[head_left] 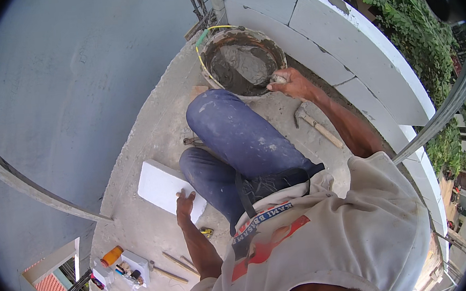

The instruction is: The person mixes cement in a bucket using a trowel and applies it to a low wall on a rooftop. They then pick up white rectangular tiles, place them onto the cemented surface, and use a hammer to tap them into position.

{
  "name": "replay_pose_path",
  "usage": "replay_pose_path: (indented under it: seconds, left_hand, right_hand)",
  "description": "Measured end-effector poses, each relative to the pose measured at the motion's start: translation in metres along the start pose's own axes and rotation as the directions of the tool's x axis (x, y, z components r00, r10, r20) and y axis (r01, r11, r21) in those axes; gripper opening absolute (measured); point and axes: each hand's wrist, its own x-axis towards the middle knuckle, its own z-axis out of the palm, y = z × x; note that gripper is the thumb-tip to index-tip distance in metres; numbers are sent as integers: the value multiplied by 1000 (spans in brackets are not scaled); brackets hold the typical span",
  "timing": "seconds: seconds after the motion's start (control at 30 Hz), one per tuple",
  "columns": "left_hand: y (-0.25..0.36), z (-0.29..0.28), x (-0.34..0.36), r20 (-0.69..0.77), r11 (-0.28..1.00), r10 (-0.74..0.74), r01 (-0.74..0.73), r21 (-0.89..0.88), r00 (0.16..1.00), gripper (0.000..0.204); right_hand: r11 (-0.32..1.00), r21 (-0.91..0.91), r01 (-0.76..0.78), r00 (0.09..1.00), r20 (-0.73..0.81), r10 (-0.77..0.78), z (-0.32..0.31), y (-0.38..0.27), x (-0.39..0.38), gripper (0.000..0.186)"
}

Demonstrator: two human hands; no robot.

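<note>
My left hand (pixel 185 205) grips the near edge of a white, smooth-faced block (pixel 161 187), which lies tilted beside my bent knee. Ahead, my right hand (pixel 291 83) is closed at the right rim of a round bucket (pixel 207 72) of wet grey mortar (pixel 244 63). A small greyish, mortar-smeared thing shows at its fingertips; I cannot make out what it is. A claw hammer (pixel 324 131) with a wooden handle lies on the concrete below my right forearm. Pincers (pixel 192 142), partly hidden by my leg, lie left of my knees.
A curved wall of white blocks (pixel 342 51) runs along the right. At left stands a grey wall (pixel 87 92) past the slab's edge. A yellow-and-black tape measure (pixel 206 231), an orange bottle (pixel 112 256), a small block (pixel 136 265) and wooden-handled tools (pixel 168 274) lie at lower left.
</note>
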Motion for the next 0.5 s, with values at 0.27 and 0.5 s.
replay_pose_path:
  seconds: [0.27, 0.5]
  left_hand:
    - [-14, 8, 5, 5, 995, 80, -79, -56, 997, 83]
    - [-5, 2, -1, 16, 997, 73, -73, 8, 997, 84]
  right_hand:
    - [990, 131, -59, 949, -301, 96, -90, -77, -105, 35]
    - [668, -662, -341, 679, -665, -312, -183, -100, -185, 30]
